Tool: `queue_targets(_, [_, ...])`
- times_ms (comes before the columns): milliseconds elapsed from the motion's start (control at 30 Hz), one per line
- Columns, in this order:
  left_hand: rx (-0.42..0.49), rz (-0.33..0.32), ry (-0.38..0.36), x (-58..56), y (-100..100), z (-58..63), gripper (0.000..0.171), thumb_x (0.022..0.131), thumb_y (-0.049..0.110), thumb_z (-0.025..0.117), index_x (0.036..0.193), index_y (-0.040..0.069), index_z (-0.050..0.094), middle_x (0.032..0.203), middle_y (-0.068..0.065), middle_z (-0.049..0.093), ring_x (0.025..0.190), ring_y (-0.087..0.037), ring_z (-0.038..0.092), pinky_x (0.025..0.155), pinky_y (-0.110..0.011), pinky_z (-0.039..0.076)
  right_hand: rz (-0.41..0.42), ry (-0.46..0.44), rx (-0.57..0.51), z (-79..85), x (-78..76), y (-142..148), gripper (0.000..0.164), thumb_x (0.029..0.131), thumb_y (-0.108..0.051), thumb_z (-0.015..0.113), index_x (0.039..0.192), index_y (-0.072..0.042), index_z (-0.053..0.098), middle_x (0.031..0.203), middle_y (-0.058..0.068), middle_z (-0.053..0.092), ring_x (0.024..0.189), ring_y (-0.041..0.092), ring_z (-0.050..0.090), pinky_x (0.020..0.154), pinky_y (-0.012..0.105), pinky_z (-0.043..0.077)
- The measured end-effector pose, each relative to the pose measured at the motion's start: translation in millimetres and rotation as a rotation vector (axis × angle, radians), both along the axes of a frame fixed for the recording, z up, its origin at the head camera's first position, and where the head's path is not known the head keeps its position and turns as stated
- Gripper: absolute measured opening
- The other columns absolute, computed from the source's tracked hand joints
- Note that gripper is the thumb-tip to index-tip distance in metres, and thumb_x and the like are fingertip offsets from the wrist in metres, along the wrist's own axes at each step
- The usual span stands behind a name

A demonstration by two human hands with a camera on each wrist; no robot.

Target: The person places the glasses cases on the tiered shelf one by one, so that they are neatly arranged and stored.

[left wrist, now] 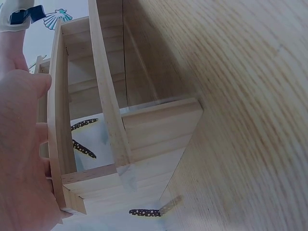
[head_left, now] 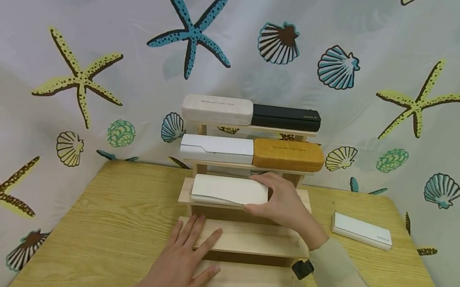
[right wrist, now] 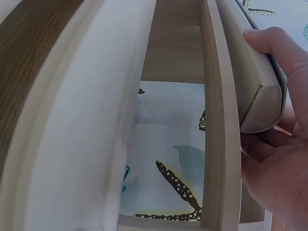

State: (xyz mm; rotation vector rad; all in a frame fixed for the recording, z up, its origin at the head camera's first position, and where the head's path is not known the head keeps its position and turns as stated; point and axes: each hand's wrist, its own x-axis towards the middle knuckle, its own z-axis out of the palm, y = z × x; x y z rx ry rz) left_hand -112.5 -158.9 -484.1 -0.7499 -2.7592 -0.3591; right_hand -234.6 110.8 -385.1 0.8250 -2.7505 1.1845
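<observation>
A cream glasses case [head_left: 224, 189] lies lengthwise on the middle tier of a stepped wooden rack [head_left: 253, 238]. My right hand [head_left: 280, 203] grips this case at its right end; in the right wrist view the thumb is on one side of the case [right wrist: 252, 82] and the fingers curl at the other. My left hand [head_left: 182, 261] rests on the left side of the rack's two lowest tiers, fingers spread and straight. In the left wrist view the left hand [left wrist: 24, 149] lies along the rack's edge [left wrist: 57, 120], its fingertips partly hidden.
On the top tier sit a pale case [head_left: 217, 110] and a black case [head_left: 286, 118]. Below them are a white case [head_left: 216, 148] and a mustard-yellow case [head_left: 288, 155]. Another white case [head_left: 362, 231] lies on the wooden table [head_left: 118, 225] right of the rack. A patterned curtain [head_left: 237, 78] hangs behind.
</observation>
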Motion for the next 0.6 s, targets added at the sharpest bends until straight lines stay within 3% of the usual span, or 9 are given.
queue_targets(600, [-0.002,0.000,-0.002,-0.4,0.0,0.6,0.072,0.103,0.057,0.058,0.164,0.023,0.041,0.171,-0.027,0.025,0.160,-0.046,0.026,0.124,-0.069,0.024,0.012,-0.048,0.051,-2.0,-9.0,-18.8,0.075,0.082,-0.037,0.091,0.147,-0.011,0.063,0.153,0.017,0.058,0.141,0.038,0.055,0.110,0.057,0.051])
